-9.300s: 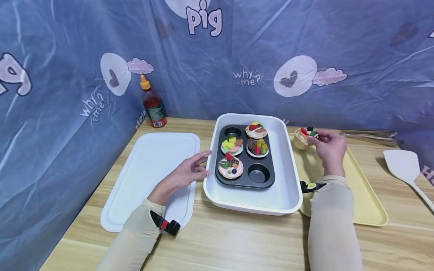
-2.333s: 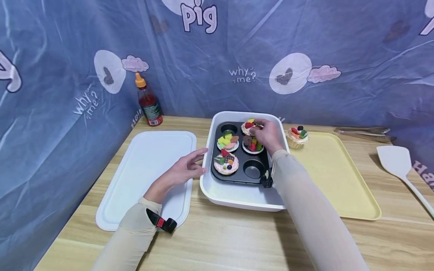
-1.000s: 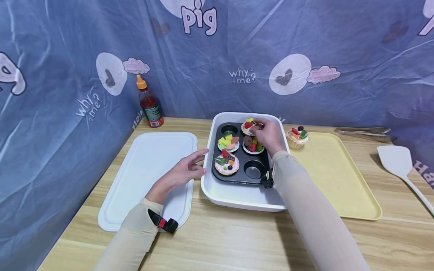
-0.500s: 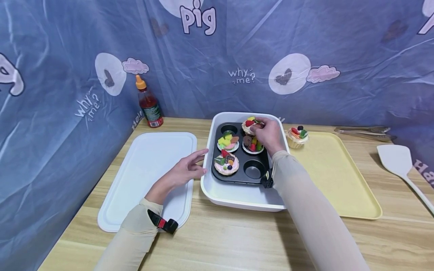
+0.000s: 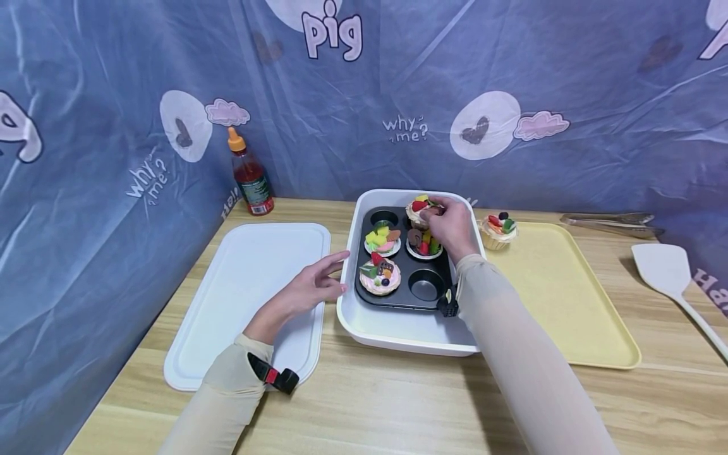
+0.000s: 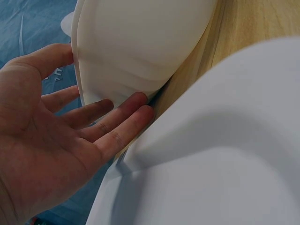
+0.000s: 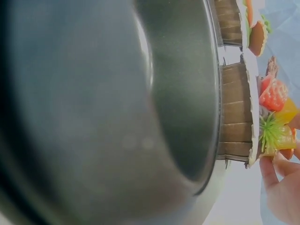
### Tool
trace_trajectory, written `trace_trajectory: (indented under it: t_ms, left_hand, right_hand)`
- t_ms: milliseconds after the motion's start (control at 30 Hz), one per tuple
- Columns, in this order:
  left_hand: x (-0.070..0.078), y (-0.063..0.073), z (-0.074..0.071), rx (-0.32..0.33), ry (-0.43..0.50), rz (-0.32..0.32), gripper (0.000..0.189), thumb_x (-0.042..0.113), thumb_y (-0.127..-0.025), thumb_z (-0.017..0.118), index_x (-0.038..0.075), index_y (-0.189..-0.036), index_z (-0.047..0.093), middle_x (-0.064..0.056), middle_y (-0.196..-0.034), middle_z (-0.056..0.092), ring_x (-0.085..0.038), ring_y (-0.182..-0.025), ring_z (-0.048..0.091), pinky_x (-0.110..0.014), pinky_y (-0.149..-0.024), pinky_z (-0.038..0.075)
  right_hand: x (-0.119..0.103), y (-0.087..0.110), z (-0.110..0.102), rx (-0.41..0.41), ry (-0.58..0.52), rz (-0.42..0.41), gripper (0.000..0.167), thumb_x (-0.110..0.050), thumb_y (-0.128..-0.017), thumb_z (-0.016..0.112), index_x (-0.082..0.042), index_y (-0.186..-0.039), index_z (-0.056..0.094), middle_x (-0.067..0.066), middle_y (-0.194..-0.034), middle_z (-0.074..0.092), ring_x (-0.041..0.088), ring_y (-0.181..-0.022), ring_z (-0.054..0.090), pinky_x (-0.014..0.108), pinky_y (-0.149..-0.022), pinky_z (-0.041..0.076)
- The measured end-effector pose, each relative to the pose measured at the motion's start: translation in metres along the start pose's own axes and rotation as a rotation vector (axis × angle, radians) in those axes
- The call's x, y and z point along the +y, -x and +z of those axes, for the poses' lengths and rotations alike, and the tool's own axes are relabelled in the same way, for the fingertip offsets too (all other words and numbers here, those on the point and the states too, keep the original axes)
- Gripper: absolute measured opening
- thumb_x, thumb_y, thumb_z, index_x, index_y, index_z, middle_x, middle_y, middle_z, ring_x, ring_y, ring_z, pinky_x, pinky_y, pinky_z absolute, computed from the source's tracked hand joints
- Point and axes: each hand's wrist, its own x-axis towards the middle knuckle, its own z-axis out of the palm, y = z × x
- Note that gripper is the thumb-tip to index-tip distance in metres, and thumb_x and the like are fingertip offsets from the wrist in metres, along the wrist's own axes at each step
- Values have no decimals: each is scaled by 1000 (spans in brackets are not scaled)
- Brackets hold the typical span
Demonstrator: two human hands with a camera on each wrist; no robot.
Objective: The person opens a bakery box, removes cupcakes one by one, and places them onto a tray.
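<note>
Head view: right grip pinches fruit tart behind chocolate tart; relaxed left grip touches tub.

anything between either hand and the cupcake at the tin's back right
Right hand: nothing visible; its fingers grip the white-cream, red-fruit-topped cupcake. Left hand: the white rectangular basin's left wall, then the yellow-fruit-topped cupcake in the black metal muffin tin.
</note>
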Motion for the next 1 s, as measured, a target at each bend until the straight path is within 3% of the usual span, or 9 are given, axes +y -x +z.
trace_trajectory:
  t_ms: [267,700,1000]
  left_hand:
    - [1,-1,1,0,-10,3,70,14,-99,65,17,-160,31,-20,-160,37,-39,-134,53,-46,-108,48]
    - [1,1,1,5,-3,-6,71,12,-98,65,16,-159,31,-21,-160,38,-39,-136,52,-45,-108,48]
    - [1,1,1,7,-3,2,70,12,-98,65,16,-159,31,-21,-160,38,-40,-136,52,-45,-108,48]
  right_hand:
    - [-2,2,-5,4,-23,16,26,-16,-93,66,-4,-113,76,16,-106,74,23,-92,63,25,-73,47]
    - [0,2,-4,-9,-30,41,30,-17,-94,67,-5,-120,73,17,-111,72,27,-98,63,32,-80,51]
    - [-2,3,-5,-17,-108,58,45,-14,-92,69,-6,-136,58,16,-125,69,28,-110,64,41,-99,53]
